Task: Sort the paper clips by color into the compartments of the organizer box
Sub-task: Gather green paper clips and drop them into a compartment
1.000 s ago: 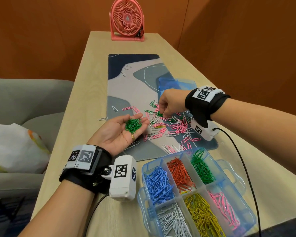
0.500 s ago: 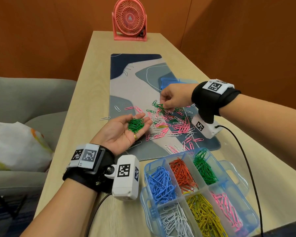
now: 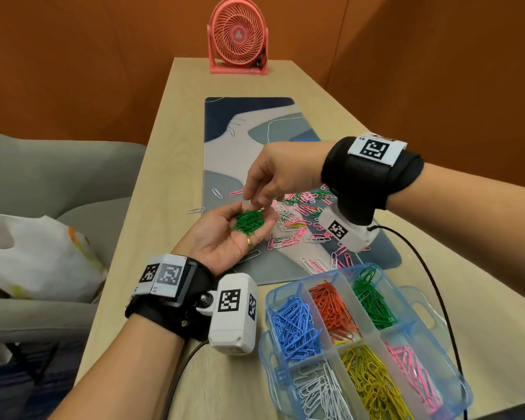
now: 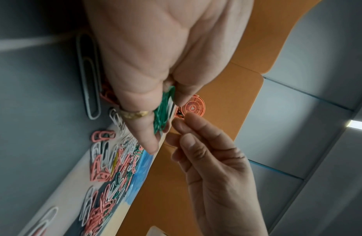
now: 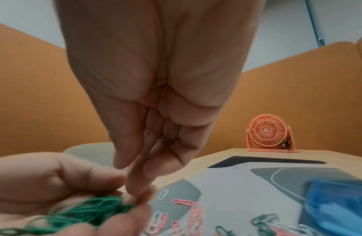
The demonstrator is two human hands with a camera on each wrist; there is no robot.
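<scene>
Long wooden table, running away toward a pink fan at its far end. Patterned mat laid lengthwise along it, nearer than the fan. Blue organizer box just past the mat's near edge, long axis slanting near-right: blue, orange and green clips in the row nearer the mat, white, yellow and pink in the other. Loose paper clips strewn on the mat's near half, mostly pink and white with some green, pointing every way. Left hand palm up over the mat's near-left edge, fingers loosely cupped under a tangle of green clips. Right hand now directly above that palm, having left the loose scatter where it was half a second ago; fingertips bunched narrow, pointing down at the green heap. Anything pinched between them: cannot tell. Square black-and-white code tags on both wristbands; no readable words.
</scene>
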